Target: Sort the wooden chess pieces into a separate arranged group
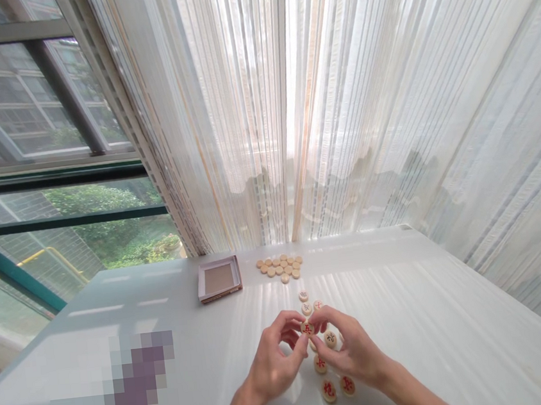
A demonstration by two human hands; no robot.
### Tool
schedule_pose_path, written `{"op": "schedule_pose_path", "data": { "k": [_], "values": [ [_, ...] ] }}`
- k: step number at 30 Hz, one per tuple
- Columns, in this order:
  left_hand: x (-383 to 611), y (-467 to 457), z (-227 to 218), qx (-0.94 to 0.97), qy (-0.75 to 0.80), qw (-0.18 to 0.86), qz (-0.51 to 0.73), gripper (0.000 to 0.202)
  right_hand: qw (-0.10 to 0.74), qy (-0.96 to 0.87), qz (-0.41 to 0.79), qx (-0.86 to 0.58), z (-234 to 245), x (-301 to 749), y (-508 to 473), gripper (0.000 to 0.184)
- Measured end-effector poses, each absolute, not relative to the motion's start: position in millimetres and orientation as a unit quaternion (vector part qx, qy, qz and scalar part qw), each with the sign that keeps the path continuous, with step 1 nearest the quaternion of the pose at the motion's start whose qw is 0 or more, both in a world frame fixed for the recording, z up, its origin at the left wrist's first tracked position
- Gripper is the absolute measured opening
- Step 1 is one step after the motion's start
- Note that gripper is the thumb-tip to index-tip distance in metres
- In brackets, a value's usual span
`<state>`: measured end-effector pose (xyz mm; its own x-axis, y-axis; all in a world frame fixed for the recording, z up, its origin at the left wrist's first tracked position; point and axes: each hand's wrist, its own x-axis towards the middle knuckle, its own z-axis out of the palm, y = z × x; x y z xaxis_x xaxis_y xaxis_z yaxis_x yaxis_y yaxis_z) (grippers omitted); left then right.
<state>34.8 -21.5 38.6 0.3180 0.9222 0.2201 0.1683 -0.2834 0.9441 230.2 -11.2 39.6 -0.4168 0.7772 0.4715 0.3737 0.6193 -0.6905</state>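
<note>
Between the fingertips of both hands is a round Chinese chess piece (307, 329) with a red character facing up. My left hand (274, 358) pinches it from the left, and my right hand (347, 346) grips it from the right. Other pieces lie face up in a rough column on the table around my hands. Beyond my fingers are a black-marked piece (303, 295) and a red-marked piece (318, 305). A black-marked piece (330, 338) shows by my right thumb. Nearer me sit two red-marked pieces (328, 390) side by side. My fingers partly cover some pieces.
A shallow open box (219, 279) stands at the far left of the white table (181, 366). Several plain-faced pieces (277, 270) are grouped to its right. Striped sheer curtains (263, 132) hang behind the table's far edge, with a window at left. A blurred-out patch covers the lower left.
</note>
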Motion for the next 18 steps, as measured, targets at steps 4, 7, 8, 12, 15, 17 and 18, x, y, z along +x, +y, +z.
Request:
{"op": "schedule_pose_path", "data": {
  "k": [4,7,8,12,15,17,18],
  "values": [
    [35.6,-19.5,33.8,0.667,0.409,0.454,0.427,0.018,0.404,-0.808,0.241,-0.354,37.2,227.0,-14.0,0.023],
    [35.9,-18.0,31.5,0.656,0.416,0.456,0.435,0.020,0.403,-0.811,0.235,-0.352,37.3,225.9,-15.1,0.024],
    [35.7,-17.8,31.5,0.653,0.414,0.459,0.438,0.020,0.403,-0.812,0.234,-0.353,37.4,226.0,-15.0,0.024],
    [34.6,-18.2,34.0,0.651,0.389,0.474,0.447,0.022,0.409,-0.805,0.236,-0.360,37.1,227.9,-12.9,0.024],
    [34.9,-19.9,36.6,0.658,0.388,0.470,0.442,0.022,0.411,-0.801,0.242,-0.362,36.6,228.8,-11.9,0.022],
    [35.3,-21.2,38.0,0.664,0.388,0.465,0.438,0.021,0.410,-0.802,0.241,-0.362,37.4,229.1,-11.9,0.022],
    [35.2,-21.4,38.6,0.666,0.387,0.463,0.438,0.020,0.410,-0.803,0.239,-0.359,38.3,229.5,-11.9,0.021]
  ]
}}
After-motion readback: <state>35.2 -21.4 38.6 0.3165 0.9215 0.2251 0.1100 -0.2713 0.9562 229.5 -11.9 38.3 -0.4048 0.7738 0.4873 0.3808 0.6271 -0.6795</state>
